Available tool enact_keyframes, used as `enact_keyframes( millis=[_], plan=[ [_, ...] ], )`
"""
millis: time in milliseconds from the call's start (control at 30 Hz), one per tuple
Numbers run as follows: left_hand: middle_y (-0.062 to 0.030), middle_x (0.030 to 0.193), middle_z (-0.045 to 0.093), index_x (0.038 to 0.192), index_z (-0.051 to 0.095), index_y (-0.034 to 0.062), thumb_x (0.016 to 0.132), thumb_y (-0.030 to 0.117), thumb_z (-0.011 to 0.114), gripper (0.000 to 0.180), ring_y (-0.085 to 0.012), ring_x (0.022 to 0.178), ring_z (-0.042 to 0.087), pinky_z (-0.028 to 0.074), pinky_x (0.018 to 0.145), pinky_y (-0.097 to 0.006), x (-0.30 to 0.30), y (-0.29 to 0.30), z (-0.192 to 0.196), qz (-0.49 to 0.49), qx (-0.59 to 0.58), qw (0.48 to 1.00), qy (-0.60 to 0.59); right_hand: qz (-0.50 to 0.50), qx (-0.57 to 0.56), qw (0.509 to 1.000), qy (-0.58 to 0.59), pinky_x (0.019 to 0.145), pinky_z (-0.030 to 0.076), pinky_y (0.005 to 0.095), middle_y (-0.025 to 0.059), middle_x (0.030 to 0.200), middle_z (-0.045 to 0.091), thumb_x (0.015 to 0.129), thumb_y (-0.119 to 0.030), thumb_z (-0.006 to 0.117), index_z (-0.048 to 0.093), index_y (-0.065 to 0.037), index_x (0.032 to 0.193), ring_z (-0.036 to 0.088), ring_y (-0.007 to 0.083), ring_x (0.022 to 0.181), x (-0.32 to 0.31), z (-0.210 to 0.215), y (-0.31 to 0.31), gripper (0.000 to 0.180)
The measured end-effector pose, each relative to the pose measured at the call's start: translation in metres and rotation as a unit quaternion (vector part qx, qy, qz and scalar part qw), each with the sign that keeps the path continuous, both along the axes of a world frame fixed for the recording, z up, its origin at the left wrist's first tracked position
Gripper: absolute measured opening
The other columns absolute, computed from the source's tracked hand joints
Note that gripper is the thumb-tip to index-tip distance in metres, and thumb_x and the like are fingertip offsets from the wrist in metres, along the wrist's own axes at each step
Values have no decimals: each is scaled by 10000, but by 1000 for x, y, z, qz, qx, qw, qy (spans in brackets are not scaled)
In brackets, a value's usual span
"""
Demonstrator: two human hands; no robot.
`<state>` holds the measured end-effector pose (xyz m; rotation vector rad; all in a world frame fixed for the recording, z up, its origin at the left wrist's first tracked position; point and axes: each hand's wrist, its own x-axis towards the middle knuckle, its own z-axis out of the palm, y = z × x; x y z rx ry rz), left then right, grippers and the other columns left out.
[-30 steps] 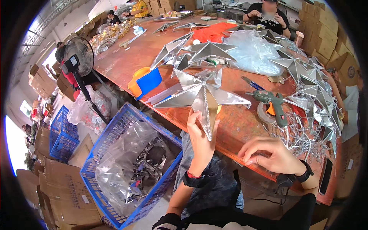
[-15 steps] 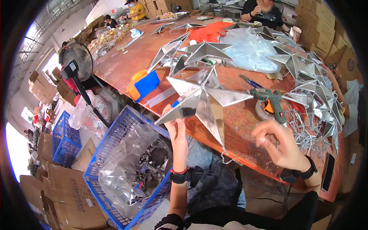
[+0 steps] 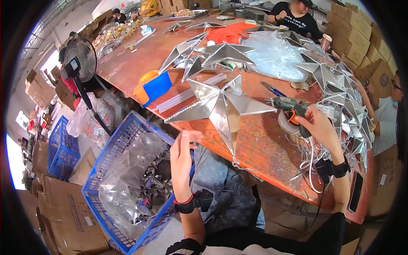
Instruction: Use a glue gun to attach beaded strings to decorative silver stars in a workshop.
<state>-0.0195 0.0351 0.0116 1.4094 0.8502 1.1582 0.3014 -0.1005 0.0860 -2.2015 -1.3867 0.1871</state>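
A shiny silver five-pointed star [image 3: 224, 106] lies at the table's near edge, its rims trimmed with beaded silver garland. A loose end of that garland hangs from the star's lowest point. My left hand [image 3: 182, 157] is just below the star's left arm, fingers stretched out, with nothing in it. To the right of the star, my right hand [image 3: 322, 127] is closed round the handle of a green glue gun [image 3: 289, 104] with an orange trigger. The gun's nozzle points left, close to the star's right tip. A white cord runs down from the gun.
Several finished stars [image 3: 340, 91] and tangled garland line the right side. Glue sticks [image 3: 191, 93], an orange and blue container [image 3: 155, 87], pliers [image 3: 272, 89] and clear plastic bags [image 3: 274, 55] share the table [image 3: 263, 144]. A blue crate [image 3: 97, 182] stands lower left; a phone [image 3: 356, 191] lies right.
My left hand has let go of the star and drawn down; the star now rests on the table. My right hand has moved up and taken hold of the glue gun.
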Motion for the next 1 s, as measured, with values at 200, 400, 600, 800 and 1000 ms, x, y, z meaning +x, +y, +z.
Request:
enact_keyframes(
  millis=[200, 400, 600, 800, 1000],
  plan=[
    [-70, 859, 646, 946, 620, -42, 973, 258, 420, 362, -138, 833, 574, 425, 766, -262, 13, -34, 7, -185, 16, 983, 16, -6, 98, 994, -51, 494, 355, 274, 40, 616, 499, 826, -253, 657, 505, 16, 794, 443, 99, 551, 10, -23, 8, 311],
    [-81, 845, 642, 887, 613, -31, 964, 188, 416, 304, -130, 797, 560, 427, 740, -267, 13, -38, 23, -350, 21, 933, 83, -4, 56, 997, 57, 482, 333, 242, -18, 641, 510, 848, -237, 631, 569, 53, 873, 415, 35, 567, 26, -17, 12, 298],
    [-87, 787, 624, 858, 600, -21, 937, 144, 468, 226, -144, 735, 579, 440, 708, -274, 4, -36, 24, -376, 57, 922, 72, -47, 232, 972, 1, 529, 349, 223, -2, 693, 504, 899, -248, 552, 510, 19, 1003, 414, 52, 616, -23, 20, 2, 290],
    [-117, 807, 610, 863, 598, -25, 916, 129, 500, 189, -216, 747, 593, 442, 710, -292, -2, -27, 15, -400, 109, 901, 132, 31, 177, 943, 280, 502, 424, 209, 64, 838, 606, 908, -244, 537, 456, -28, 1076, 514, 79, 570, -75, 45, -27, 286],
    [-124, 912, 619, 974, 602, 0, 902, 169, 538, 194, -246, 881, 587, 443, 789, -322, -6, -23, 9, -446, 170, 865, 156, 160, 87, 904, 387, 527, 443, 219, 159, 939, 624, 860, -74, 584, 367, 21, 1159, 534, 98, 596, -97, 42, -36, 381]
  ],
)
